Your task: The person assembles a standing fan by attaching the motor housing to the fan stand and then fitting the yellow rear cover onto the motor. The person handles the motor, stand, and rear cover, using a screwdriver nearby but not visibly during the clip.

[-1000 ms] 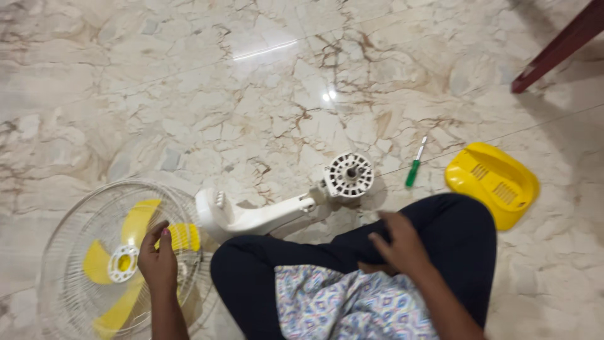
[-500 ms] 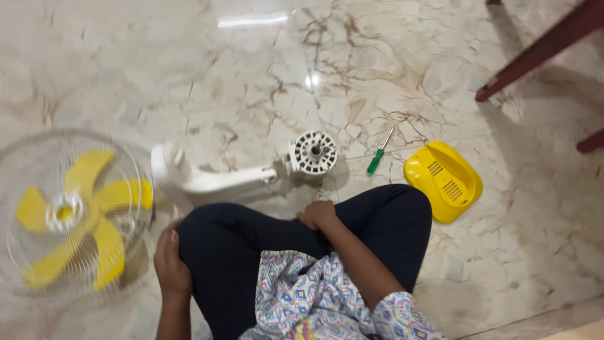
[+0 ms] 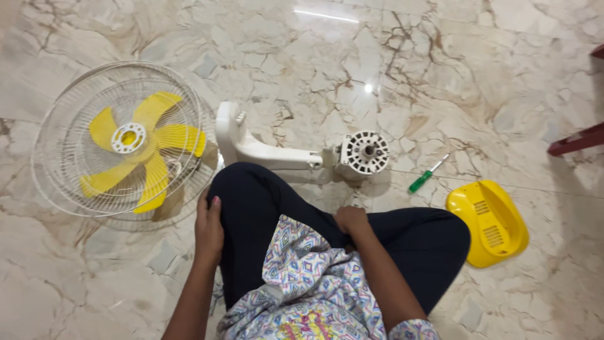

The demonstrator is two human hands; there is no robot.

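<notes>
**Navy trousers under both hands, fan parts spread on marble**

Navy trouser legs, crossed, nearest the camera; patterned blue-and-white top hangs over the lap. Left hand [image 3: 209,228] lies flat on the outer side of the left knee, fingers loosely extended, holding nothing. Right hand [image 3: 351,220] rests on the lap with fingers curled inward; whether it pinches the cloth I cannot tell.

Landmark: white plastic fan neck and motor housing [image 3: 283,151], lying on its side just beyond the knees, touching or nearly touching the left knee. Its round ribbed motor end [image 3: 365,152] faces up, shaft in the centre.

Left of the housing: round white wire fan guard [image 3: 69,113] flat on the floor, yellow five-blade impeller [image 3: 129,148] inside it. Guard rim sits just beside the left hand.

Right of the housing: green-handled screwdriver [image 3: 426,175], near the motor end. Further right: yellow plastic vented motor cover [image 3: 487,223], beside the right knee.

Far right of the housing: dark red furniture leg [image 3: 576,140] at the frame edge. All on beige veined marble floor [image 3: 440,63].
</notes>
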